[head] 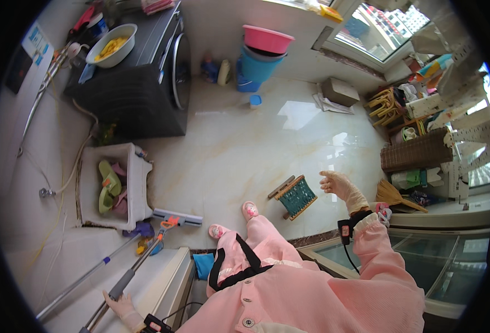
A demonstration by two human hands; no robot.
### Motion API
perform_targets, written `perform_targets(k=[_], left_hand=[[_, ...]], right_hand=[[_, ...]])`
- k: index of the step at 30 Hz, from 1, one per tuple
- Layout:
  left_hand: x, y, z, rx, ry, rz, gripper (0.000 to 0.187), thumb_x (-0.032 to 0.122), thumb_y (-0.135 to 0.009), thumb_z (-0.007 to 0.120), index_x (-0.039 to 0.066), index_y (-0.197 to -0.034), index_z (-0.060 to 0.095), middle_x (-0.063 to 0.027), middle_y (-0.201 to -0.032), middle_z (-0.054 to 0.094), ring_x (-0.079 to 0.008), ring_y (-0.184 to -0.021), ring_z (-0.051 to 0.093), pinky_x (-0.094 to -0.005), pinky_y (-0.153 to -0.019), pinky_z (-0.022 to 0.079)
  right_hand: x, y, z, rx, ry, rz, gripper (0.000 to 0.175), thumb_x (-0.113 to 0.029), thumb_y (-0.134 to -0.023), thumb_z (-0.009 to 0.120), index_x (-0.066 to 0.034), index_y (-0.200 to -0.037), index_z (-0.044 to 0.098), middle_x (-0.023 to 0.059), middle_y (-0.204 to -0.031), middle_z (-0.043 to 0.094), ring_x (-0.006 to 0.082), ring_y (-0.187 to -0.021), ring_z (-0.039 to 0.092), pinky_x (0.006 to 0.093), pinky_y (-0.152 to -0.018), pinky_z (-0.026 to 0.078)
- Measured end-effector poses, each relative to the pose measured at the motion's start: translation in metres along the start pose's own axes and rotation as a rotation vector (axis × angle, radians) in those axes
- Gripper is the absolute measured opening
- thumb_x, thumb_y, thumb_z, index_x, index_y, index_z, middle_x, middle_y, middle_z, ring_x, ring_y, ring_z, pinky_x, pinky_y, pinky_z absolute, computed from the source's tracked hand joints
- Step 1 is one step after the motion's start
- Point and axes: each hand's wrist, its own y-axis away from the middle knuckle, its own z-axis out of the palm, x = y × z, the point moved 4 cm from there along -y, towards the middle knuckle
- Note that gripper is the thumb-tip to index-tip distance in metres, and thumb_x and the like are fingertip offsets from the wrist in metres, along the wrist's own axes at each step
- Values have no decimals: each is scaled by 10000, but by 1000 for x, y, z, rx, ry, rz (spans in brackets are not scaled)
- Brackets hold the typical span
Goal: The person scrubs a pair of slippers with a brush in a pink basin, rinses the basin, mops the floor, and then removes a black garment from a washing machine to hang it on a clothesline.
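My left hand [124, 308], in a thin pale glove, is at the grey grip of a sponge mop's pole [122, 284] at the lower left, thumb and fingers around or against it. The mop's flat head [178, 217] rests on the floor by the white sink. My right hand [336, 184], gloved too, is held out over the floor at the right, fingers loosely bent with nothing in them. Left of it stands a small folding stool [297, 197] with a green woven seat and wooden bars. A second pole [87, 277] leans beside the mop.
A white sink [139, 187] holds green and pink slippers. A dark washing machine [145, 91] bears a bowl [130, 39] of yellow pieces. Stacked buckets [259, 64], a small blue-lidded tub [255, 101] and a box [340, 91] stand on the floor. A straw broom [388, 193] lies right, near a glass door [449, 258].
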Motion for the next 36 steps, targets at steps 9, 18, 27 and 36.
perform_targets(k=[9,18,27,36], left_hand=[[-11,22,16,-339,-688,135,554,7,-716,601,13,-1200,332,-172,-1029,508,-218,-900,531,-299,-777,450],[-74,117,75,-807,-837,-59,116,106,-733,599,9,-792,572,-27,-712,560,-103,-651,532,-209,-612,421],[-165,232,45,-1027,-1501,-401,221,135,-691,656,-14,-853,634,-73,-804,621,-135,-726,569,-230,-688,432],[-228,284,53,-1146,-1391,-7,267,131,-659,670,-4,-886,626,-107,-834,615,-187,-774,581,-277,-721,441]], right_hand=[[24,25,-12,-20,116,38,383,-267,-803,567,5,-1063,497,74,-731,543,152,-599,574,244,-503,468],[59,82,26,-486,1099,154,258,-219,-706,642,-74,-919,652,62,-792,643,142,-667,597,256,-579,465],[101,99,8,-771,1307,-140,243,-168,-701,574,-90,-924,632,135,-862,614,286,-785,578,311,-704,455],[65,74,-36,-647,1243,-326,257,-199,-731,563,-111,-970,601,122,-811,584,287,-757,566,330,-666,457]])
